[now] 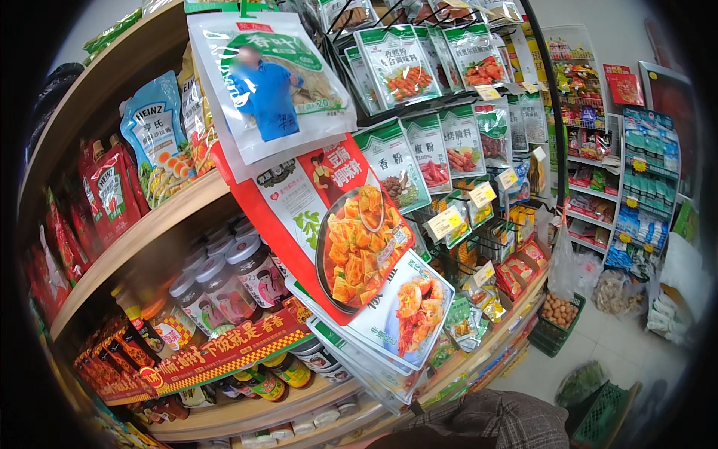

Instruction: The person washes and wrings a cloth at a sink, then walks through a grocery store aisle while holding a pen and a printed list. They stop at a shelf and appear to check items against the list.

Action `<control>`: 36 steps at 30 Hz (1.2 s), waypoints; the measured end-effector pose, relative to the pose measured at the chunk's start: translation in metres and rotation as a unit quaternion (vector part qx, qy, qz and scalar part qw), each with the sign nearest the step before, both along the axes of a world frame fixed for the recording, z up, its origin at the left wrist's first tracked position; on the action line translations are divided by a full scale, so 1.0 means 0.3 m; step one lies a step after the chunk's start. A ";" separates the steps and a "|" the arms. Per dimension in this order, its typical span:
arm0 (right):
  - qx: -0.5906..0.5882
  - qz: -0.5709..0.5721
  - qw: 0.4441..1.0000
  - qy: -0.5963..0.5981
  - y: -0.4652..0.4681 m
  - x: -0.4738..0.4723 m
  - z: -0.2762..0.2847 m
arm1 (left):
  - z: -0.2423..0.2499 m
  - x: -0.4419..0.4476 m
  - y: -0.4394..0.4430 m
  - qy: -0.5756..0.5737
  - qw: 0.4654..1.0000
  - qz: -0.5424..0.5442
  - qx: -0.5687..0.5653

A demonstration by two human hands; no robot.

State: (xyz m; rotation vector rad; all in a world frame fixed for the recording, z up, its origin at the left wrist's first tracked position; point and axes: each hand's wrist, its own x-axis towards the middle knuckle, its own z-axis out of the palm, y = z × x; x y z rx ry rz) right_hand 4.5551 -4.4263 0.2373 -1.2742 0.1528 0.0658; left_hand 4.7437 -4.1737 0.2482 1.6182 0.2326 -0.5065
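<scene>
Neither of my hands is in view; a dark plaid sleeve or garment (493, 418) shows at the bottom edge. Before me hang seasoning packets on a rack. Closest is a white and green packet of dried leaves (275, 90), at the upper middle. Below it hangs a red seasoning packet (359, 247) with a picture of a tofu dish. A white packet with a shrimp picture (418, 314) lies partly behind the red one, over a stack of further packets. To the right, several green and white spice packets (395, 163) hang in rows on black hooks.
On the left, a wooden shelf (140, 241) holds Heinz pouches (154, 129), with glass jars (247, 269) below. Yellow and white price tags (447, 223) stick out from the hooks. Right, on the floor, stand a green crate with eggs (558, 314) and another green crate (600, 418).
</scene>
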 end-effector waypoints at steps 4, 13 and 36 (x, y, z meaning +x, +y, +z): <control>0.009 0.009 1.000 0.003 -0.010 0.003 -0.002 | 0.006 -0.015 -0.001 0.001 1.000 0.013 -0.001; 0.038 0.031 0.999 0.001 -0.050 0.019 -0.001 | 0.037 -0.060 -0.011 0.000 0.999 0.050 0.005; 0.033 0.069 0.996 -0.053 0.106 0.156 0.008 | 0.043 -0.108 0.026 -0.039 0.993 0.076 -0.084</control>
